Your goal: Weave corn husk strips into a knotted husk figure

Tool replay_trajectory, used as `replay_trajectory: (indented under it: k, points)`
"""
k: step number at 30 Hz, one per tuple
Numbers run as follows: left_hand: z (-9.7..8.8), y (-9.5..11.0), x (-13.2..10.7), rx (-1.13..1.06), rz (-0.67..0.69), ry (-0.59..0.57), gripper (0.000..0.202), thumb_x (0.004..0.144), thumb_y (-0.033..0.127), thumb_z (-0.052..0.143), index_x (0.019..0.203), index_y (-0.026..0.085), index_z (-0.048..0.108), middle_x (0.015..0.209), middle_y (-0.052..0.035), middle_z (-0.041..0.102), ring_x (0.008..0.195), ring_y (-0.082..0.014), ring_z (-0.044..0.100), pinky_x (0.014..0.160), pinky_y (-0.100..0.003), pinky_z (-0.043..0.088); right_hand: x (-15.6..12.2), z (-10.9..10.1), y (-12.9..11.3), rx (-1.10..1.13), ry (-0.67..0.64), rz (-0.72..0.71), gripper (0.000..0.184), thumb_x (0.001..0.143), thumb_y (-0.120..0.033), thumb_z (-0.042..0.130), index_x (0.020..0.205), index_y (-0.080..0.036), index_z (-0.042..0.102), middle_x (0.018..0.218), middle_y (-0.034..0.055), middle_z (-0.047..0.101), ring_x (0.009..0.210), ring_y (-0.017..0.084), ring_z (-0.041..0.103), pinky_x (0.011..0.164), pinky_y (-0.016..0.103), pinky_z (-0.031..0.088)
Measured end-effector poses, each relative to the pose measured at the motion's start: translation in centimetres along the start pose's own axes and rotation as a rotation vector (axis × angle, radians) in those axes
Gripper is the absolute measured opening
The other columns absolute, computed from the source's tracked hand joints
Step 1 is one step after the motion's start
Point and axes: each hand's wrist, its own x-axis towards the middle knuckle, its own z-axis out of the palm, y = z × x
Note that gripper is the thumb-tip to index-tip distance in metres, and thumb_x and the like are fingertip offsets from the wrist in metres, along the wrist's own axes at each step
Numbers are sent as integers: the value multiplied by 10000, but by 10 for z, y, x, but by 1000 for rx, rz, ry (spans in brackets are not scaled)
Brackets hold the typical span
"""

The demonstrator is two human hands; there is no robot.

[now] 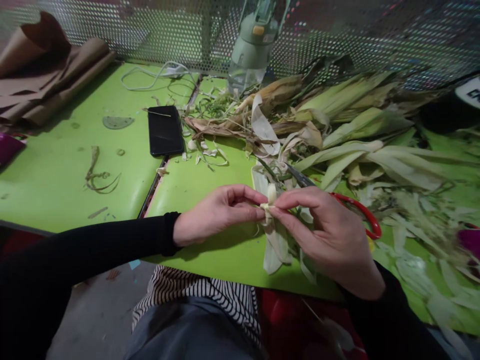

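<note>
Pinching between thumb and forefinger on both sides: one pale cream corn-husk piece (276,246), narrow and knot-like at the upper part, located at centre of the frame, slightly low. My left hand (210,216): grasping the narrow part from the left. My right hand (333,237): grasping the same part from the right, the two sets of fingertips almost meeting. Long axis: upper to lower frame, pointing towards my body and crossing the line between my fingertips; short stub above the pinch, broad loose ends below. Neither hand nearer, both touching. Beneath: one bright lime-green tabletop (204,182). Partly behind my right hand: scissors with a red loop handle (370,215). Writing: one white label with dark characters (471,94), upper right, cut by the frame edge, not readable; one clear bottle with a pale green lid (250,50), upper centre, small marking too blurred; one black rectangular phone (165,131), left of centre, no lettering discernible.
</note>
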Motion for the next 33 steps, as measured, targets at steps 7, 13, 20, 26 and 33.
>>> replay_trajectory:
  k: [7, 13, 20, 26, 33]
  points:
    - [-2, -1, 4, -59, 15, 52, 181, 727, 89, 793, 835, 116, 651, 730, 9, 697, 680, -81, 635, 736, -234, 479, 1, 2, 4, -26, -20, -101, 163, 890, -94, 612, 944, -246, 592, 875, 10, 710, 807, 182, 680, 726, 350, 560]
    - [-1, -1, 3, -58, 63, 9, 223, 741, 210, 830, 743, 116, 628, 725, 2, 685, 695, -83, 634, 751, -227, 497, 2, 7, 5, 36, 88, 50, 121, 884, -199, 664, 985, -244, 616, 979, 32, 708, 889, 189, 694, 773, 339, 583]
    - [0, 6, 0, -29, 178, 20, 268, 765, 255, 822, 754, 136, 582, 766, 9, 687, 730, -70, 655, 755, -189, 522, 4, 2, 5, 154, 55, 225, 191, 907, -345, 658, 1055, -226, 678, 934, 34, 740, 815, 171, 709, 694, 297, 595]
    - [2, 7, -1, 15, 194, 11, 290, 774, 253, 817, 754, 135, 552, 847, 0, 698, 769, -66, 677, 777, -181, 541, 4, 0, 3, 186, 118, 223, 129, 896, -300, 669, 985, -214, 705, 896, 22, 763, 784, 162, 722, 688, 291, 597]
    - [5, 7, -3, 118, 242, 18, 291, 807, 270, 785, 754, 140, 531, 962, -37, 693, 827, -88, 654, 817, -229, 539, 2, 3, 2, 22, 236, 64, 58, 892, -184, 660, 913, -225, 695, 849, 17, 765, 737, 158, 722, 673, 302, 598]
